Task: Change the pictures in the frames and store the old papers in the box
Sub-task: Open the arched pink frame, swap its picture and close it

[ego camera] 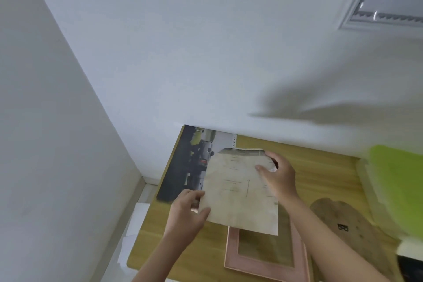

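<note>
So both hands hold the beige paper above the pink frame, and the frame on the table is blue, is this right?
Not quite: the frame is pink, not blue, as the head view shows. The rest stands: the left hand and the right hand both hold the beige paper above it, over the table.

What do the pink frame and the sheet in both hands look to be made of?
Pink frame: matte, likely painted wood or board, judging by its flat, dull border. Sheet: thin beige paper with faint print; its top edge curls. Left hand and right hand pinch it.
</note>
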### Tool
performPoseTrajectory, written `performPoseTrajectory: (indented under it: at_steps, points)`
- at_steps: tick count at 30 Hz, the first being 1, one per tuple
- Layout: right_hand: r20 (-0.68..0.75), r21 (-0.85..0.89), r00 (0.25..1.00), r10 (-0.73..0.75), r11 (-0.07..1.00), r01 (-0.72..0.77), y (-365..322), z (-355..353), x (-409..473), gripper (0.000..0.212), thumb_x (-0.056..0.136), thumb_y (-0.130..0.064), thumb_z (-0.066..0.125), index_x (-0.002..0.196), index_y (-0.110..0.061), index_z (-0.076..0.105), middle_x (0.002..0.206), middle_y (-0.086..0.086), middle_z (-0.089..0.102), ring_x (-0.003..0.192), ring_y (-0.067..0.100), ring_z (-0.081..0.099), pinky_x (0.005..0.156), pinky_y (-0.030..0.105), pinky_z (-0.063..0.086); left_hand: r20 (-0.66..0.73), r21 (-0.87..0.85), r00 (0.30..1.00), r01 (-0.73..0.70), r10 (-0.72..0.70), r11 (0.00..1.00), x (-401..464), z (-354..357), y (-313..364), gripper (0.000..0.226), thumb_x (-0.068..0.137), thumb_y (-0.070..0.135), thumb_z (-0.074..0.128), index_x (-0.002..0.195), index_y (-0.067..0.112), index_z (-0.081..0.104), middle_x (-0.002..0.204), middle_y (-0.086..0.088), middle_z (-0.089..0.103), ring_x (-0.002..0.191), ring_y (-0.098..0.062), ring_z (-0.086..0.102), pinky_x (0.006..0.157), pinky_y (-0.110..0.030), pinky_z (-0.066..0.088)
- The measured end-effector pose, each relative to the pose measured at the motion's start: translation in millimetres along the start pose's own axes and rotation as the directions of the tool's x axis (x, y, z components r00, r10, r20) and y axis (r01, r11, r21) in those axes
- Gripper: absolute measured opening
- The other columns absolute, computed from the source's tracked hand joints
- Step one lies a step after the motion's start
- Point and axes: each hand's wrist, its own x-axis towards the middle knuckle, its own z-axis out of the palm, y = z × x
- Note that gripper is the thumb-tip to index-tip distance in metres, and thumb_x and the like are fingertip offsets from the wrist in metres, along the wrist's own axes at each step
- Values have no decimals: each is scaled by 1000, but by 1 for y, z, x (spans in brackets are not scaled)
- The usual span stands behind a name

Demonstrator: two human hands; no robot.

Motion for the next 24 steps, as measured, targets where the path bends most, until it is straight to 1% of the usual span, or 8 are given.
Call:
performPoseTrajectory:
  at_steps: [3, 7, 12, 15, 17, 19, 22, 24]
  points:
    - [30, -50, 998, 46, 998, -45, 26, -24, -14, 46, 76, -13, 76, 119, -13, 60, 115, 0, 60, 111, 18, 54, 93, 27, 41, 94, 35, 995, 11, -14, 999, -16, 26, 3, 39, 75, 17, 74, 112, 16, 63, 102, 9, 59, 78, -3, 60, 70, -10, 49]
    - [132, -152, 987, 92, 986, -72, 52, -52, -26, 52, 77, -16, 76, 126, -12, 56, 122, 4, 55, 115, 21, 52, 93, 24, 38, 155, 92, 986, 41, -55, 995, -37, 61, 7, 37, 76, 20, 71, 112, 18, 62, 102, 13, 57, 74, -1, 59, 65, -8, 46]
    - [321, -269, 926, 200, 956, -114, 81, -78, -35, 68, 75, -22, 76, 136, -17, 47, 132, 3, 40, 118, 21, 47, 92, 32, 47, 105, 198, 985, 114, -137, 974, -53, 97, 6, 39, 78, 16, 68, 116, 13, 61, 105, 7, 52, 78, -4, 55, 61, -8, 41]
    - [423, -344, 879, 219, 936, -68, 95, -81, -42, 74, 74, -20, 76, 139, -19, 42, 134, 4, 34, 113, 21, 47, 83, 24, 46, 89, 263, 978, 159, -188, 952, -64, 106, 3, 42, 80, 16, 66, 120, 13, 56, 112, 5, 47, 83, -8, 53, 67, -10, 40]
    - [445, -372, 871, 207, 928, -30, 100, -79, -46, 77, 73, -18, 76, 141, -20, 40, 131, 4, 34, 108, 19, 48, 79, 20, 42, 66, 309, 974, 188, -218, 932, -70, 109, 2, 44, 79, 19, 66, 122, 16, 55, 112, 5, 44, 88, -10, 52, 71, -15, 42]
    - [439, -376, 879, 186, 927, -9, 103, -77, -47, 76, 73, -19, 76, 141, -22, 41, 126, 3, 36, 108, 18, 47, 81, 20, 43, 33, 341, 968, 224, -250, 913, -75, 110, 2, 44, 78, 21, 67, 120, 19, 56, 112, 5, 44, 93, -13, 51, 72, -18, 43]
    - [433, -415, 889, 150, 908, 49, 105, -75, -47, 70, 74, -26, 74, 137, -22, 44, 114, 0, 36, 110, 17, 40, 87, 29, 47, 16, 361, 952, 278, -304, 890, -80, 113, 4, 42, 78, 24, 67, 118, 23, 57, 114, 4, 44, 99, -15, 50, 74, -21, 45]
    - [430, -426, 891, 143, 903, 61, 106, -75, -47, 66, 77, -30, 72, 136, -22, 45, 113, -1, 35, 112, 16, 36, 89, 30, 45, 13, 365, 945, 300, -327, 881, -82, 116, 5, 42, 78, 25, 67, 119, 23, 56, 115, 3, 45, 102, -16, 49, 79, -24, 46]
